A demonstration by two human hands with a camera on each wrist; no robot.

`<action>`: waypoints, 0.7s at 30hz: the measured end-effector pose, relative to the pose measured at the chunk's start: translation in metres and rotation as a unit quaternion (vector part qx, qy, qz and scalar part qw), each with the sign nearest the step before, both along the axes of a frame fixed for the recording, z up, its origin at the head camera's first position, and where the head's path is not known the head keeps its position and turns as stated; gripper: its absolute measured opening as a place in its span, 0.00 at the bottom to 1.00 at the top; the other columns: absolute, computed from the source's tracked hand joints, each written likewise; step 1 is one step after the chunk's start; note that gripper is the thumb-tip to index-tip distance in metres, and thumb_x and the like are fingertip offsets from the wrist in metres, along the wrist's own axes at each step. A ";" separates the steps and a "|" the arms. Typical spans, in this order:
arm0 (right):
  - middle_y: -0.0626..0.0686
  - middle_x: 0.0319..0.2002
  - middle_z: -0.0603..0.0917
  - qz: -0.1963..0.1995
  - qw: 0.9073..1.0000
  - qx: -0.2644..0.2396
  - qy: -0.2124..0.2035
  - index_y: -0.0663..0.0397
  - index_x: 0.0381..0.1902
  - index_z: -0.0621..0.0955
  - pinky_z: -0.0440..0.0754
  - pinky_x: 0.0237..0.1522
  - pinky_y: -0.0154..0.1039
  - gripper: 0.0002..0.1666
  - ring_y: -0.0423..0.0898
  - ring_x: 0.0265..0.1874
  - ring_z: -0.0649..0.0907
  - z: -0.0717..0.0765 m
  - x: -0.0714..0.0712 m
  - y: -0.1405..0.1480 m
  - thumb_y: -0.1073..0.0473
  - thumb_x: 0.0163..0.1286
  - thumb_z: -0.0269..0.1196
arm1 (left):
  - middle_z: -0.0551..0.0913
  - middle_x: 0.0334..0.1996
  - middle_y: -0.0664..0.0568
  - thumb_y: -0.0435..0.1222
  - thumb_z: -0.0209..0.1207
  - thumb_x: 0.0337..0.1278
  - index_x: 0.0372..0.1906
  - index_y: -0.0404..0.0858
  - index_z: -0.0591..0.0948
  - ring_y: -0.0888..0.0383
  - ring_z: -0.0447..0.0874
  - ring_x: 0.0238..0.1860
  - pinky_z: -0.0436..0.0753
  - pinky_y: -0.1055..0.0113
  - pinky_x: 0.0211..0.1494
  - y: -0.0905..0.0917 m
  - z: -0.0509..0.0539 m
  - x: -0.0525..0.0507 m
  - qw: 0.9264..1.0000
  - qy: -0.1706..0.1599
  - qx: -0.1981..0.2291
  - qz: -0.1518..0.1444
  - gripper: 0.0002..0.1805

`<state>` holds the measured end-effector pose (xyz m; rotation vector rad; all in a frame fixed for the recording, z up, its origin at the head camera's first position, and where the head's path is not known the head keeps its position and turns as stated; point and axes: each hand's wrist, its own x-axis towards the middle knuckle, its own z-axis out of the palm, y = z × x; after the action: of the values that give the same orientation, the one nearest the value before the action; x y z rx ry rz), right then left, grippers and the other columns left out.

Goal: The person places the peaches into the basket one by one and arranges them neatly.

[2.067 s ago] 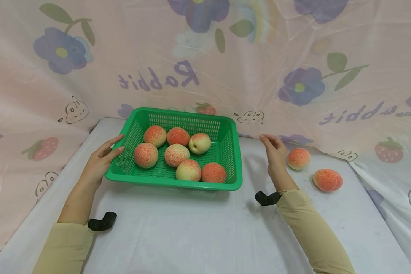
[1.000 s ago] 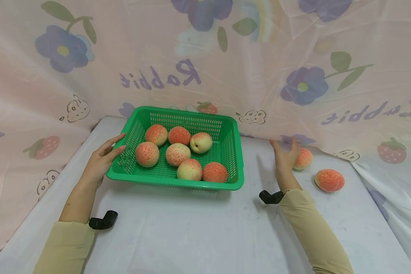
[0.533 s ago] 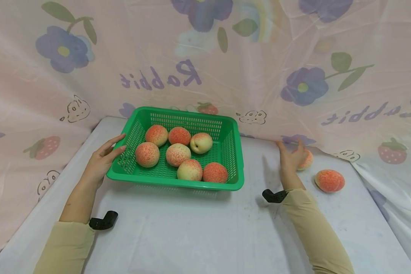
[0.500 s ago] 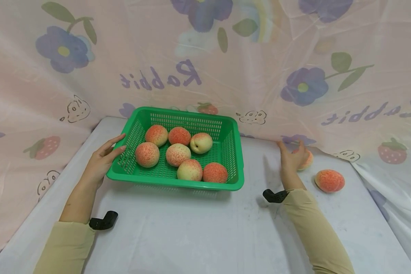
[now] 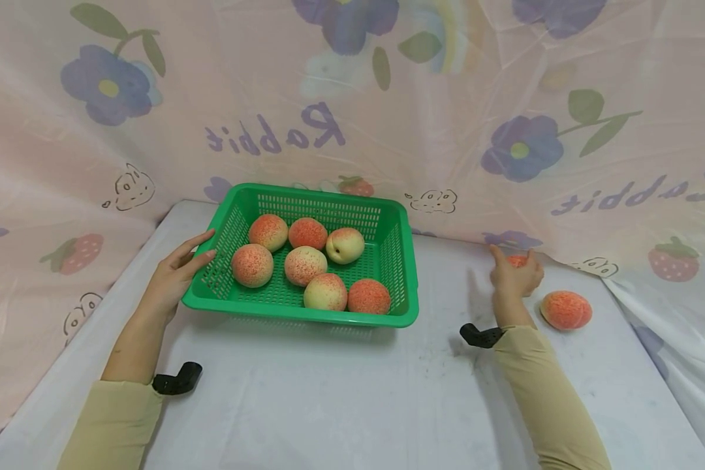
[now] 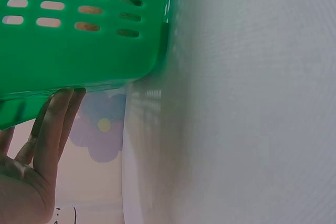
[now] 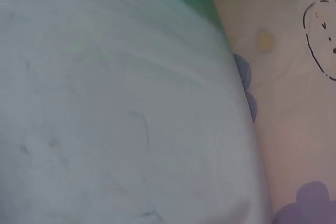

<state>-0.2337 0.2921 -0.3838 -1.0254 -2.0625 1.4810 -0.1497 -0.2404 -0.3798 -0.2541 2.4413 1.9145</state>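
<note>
A green plastic basket with slotted walls stands on the white-covered table and holds several red-and-yellow peaches. My left hand rests against its left end, fingertips at the rim; in the left wrist view the straight fingers touch the basket's outer side. At the right, my right hand has thumb and fingers on either side of a peach, gripping it. Most of that peach is hidden behind the hand. Just to the right lies another peach. The right wrist view does not show the grip.
A pale printed cloth hangs behind the table and down both sides. Its lower edge meets the tabletop close behind the right hand. Black wrist cameras stick out inward from both forearms.
My right hand has moved rightward from beside the basket to the nearer loose peach, and its fingers have closed round it. The left hand and the basket have stayed in place.
</note>
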 end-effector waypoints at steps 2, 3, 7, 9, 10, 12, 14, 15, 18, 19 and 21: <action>0.50 0.76 0.49 -0.001 1.000 -0.006 -0.007 0.40 0.74 0.59 0.47 0.74 0.38 0.53 0.47 0.74 0.50 -0.001 -0.001 0.003 0.43 0.55 0.70 | 0.41 0.77 0.41 0.57 0.54 0.64 0.71 0.63 0.63 0.36 0.35 0.75 0.42 0.29 0.68 0.000 0.000 0.000 1.000 0.000 -0.002 0.001 0.32; 0.49 0.76 0.48 -0.002 1.000 -0.011 -0.010 0.39 0.74 0.59 0.47 0.74 0.38 0.53 0.47 0.74 0.50 -0.002 -0.001 0.005 0.43 0.55 0.70 | 0.41 0.77 0.41 0.57 0.54 0.64 0.71 0.63 0.63 0.36 0.34 0.75 0.42 0.29 0.68 0.000 -0.001 0.000 1.000 0.000 -0.002 0.001 0.32; 0.49 0.76 0.46 0.001 1.000 -0.018 -0.019 0.39 0.75 0.58 0.48 0.74 0.41 0.53 0.49 0.75 0.49 -0.007 -0.002 0.011 0.43 0.55 0.69 | 0.41 0.77 0.41 0.56 0.54 0.64 0.71 0.62 0.63 0.36 0.34 0.75 0.42 0.29 0.69 0.000 -0.002 -0.001 1.000 0.005 -0.001 0.000 0.31; 0.50 0.76 0.46 0.001 1.000 -0.019 -0.019 0.40 0.75 0.57 0.49 0.74 0.40 0.54 0.49 0.74 0.50 -0.008 -0.002 0.013 0.44 0.55 0.70 | 0.41 0.77 0.41 0.56 0.54 0.64 0.71 0.62 0.63 0.36 0.34 0.75 0.42 0.29 0.69 -0.001 -0.002 0.000 1.000 0.006 0.000 -0.001 0.32; 0.51 0.75 0.47 0.001 1.000 -0.021 -0.016 0.41 0.75 0.57 0.50 0.74 0.38 0.53 0.48 0.74 0.52 -0.009 -0.002 0.014 0.45 0.55 0.69 | 0.41 0.77 0.41 0.56 0.54 0.64 0.71 0.62 0.63 0.36 0.34 0.75 0.42 0.30 0.69 -0.001 -0.002 -0.001 1.000 0.007 0.000 -0.001 0.31; 0.53 0.75 0.49 0.002 0.999 -0.035 -0.010 0.42 0.75 0.56 0.52 0.73 0.34 0.53 0.47 0.73 0.54 -0.009 -0.002 0.017 0.48 0.56 0.69 | 0.41 0.76 0.40 0.55 0.54 0.65 0.72 0.62 0.63 0.36 0.34 0.75 0.42 0.29 0.69 -0.001 -0.002 0.000 1.000 0.008 0.000 -0.002 0.31; 0.53 0.74 0.49 0.002 0.999 -0.053 -0.010 0.41 0.75 0.56 0.53 0.71 0.30 0.52 0.45 0.72 0.55 -0.010 -0.003 0.019 0.50 0.57 0.69 | 0.41 0.77 0.40 0.55 0.54 0.65 0.72 0.62 0.62 0.36 0.34 0.75 0.42 0.29 0.69 -0.001 -0.001 0.000 1.000 0.009 0.001 -0.003 0.31; 0.52 0.74 0.49 0.002 0.998 -0.064 -0.010 0.40 0.75 0.55 0.54 0.71 0.29 0.52 0.44 0.71 0.55 -0.011 -0.003 0.020 0.51 0.57 0.68 | 0.41 0.77 0.41 0.55 0.54 0.65 0.72 0.61 0.62 0.36 0.34 0.75 0.42 0.29 0.69 0.000 -0.001 0.000 1.000 0.009 0.001 -0.003 0.31; 0.51 0.74 0.48 0.001 0.996 -0.086 -0.018 0.35 0.75 0.55 0.57 0.69 0.28 0.50 0.42 0.71 0.55 -0.012 -0.004 0.023 0.53 0.59 0.67 | 0.40 0.77 0.42 0.55 0.54 0.65 0.72 0.61 0.62 0.37 0.33 0.75 0.41 0.30 0.69 0.000 -0.002 0.000 1.000 0.009 0.001 -0.004 0.31; 0.50 0.74 0.48 0.000 0.996 -0.090 -0.021 0.34 0.75 0.55 0.58 0.69 0.28 0.50 0.42 0.70 0.56 -0.013 -0.004 0.024 0.54 0.59 0.66 | 0.40 0.77 0.42 0.55 0.54 0.65 0.72 0.61 0.62 0.36 0.33 0.75 0.41 0.29 0.69 0.000 -0.002 0.000 1.000 0.009 0.002 -0.004 0.31; 0.50 0.74 0.49 -0.004 0.995 -0.097 -0.018 0.33 0.74 0.56 0.63 0.66 0.28 0.48 0.42 0.70 0.57 -0.014 -0.005 0.024 0.56 0.60 0.66 | 0.40 0.77 0.42 0.56 0.53 0.65 0.72 0.61 0.62 0.37 0.33 0.75 0.41 0.29 0.69 0.000 -0.002 -0.001 1.000 0.009 0.000 -0.005 0.32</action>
<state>-0.2389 0.3163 -0.3975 -1.1385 -1.9651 1.6966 -0.1503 -0.2407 -0.3817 -0.2265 2.4488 1.9216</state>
